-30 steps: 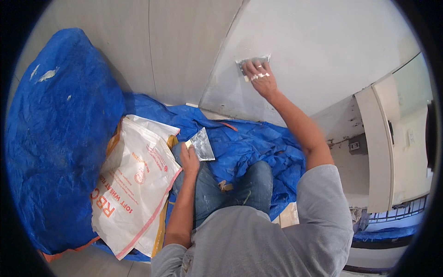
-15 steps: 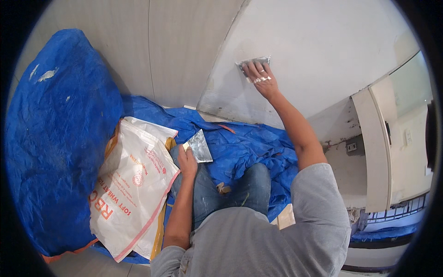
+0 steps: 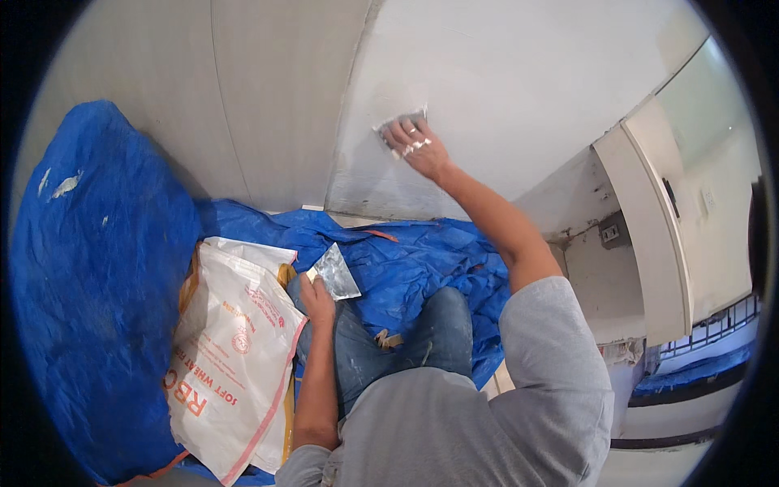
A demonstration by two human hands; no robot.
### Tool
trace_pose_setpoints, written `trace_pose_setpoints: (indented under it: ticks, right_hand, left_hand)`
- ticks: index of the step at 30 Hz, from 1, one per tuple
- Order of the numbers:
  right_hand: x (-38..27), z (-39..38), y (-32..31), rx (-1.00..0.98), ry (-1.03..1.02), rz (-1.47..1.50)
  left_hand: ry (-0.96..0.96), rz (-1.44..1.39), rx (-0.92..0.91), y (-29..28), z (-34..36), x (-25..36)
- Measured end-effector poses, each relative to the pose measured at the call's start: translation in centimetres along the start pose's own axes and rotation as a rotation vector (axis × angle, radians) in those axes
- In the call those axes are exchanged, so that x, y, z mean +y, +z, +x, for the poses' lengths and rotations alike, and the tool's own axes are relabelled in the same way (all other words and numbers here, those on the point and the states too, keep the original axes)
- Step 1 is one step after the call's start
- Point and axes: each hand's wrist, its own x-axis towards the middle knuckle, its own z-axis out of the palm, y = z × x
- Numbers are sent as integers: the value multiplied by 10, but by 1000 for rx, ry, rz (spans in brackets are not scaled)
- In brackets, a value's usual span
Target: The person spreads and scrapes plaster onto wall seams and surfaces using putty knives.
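My right hand (image 3: pixel 418 146) is closed on a flat metal putty knife (image 3: pixel 386 127), whose blade lies against the white wall (image 3: pixel 487 105). White putty smears cover the knuckles, and a ring shows on one finger. Lower down, over my left thigh, my left hand (image 3: pixel 318 299) grips a second, wide putty knife (image 3: pixel 337 274). That blade points up and right, its grey metal face streaked with whitish residue. The handle of the right-hand knife is hidden under the fingers.
A blue tarp (image 3: pixel 406 260) spreads along the wall's foot. At left stands a bulky heap under blue tarp (image 3: pixel 105 292). White printed sacks (image 3: pixel 243 357) lie beside my left arm. Beige panels (image 3: pixel 276 97) meet the wall at left; an outlet box (image 3: pixel 613 232) and pale cabinet (image 3: pixel 649 219) are at right.
My right hand and its putty knife have moved left along the wall, and the blade is tilted more. My left hand still holds its knife at the thigh. The whole view has shifted somewhat.
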Motion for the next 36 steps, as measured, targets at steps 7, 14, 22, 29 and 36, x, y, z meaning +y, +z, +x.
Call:
trace_pose_setpoints:
  ticks: [7, 14, 22, 29, 36]
  right_hand:
    - [-148, -69, -127, 8, 352, 1358]
    - [-162, -99, -194, -96, 216, 1317]
    - [-76, -159, -78, -156, 1011, 1365]
    - [166, -158, -33, 931, 1622, 1310]
    - [236, -120, -3, 1241, 1617, 1437]
  left_hand:
    - [-451, -732, 51, 5, 1, 0]
    - [-582, -1133, -130, 7, -13, 38]
    - [-471, -992, -90, -14, -3, -5]
    - [-508, -890, -124, -6, 3, -24]
    - [-533, -904, -69, -7, 5, -25]
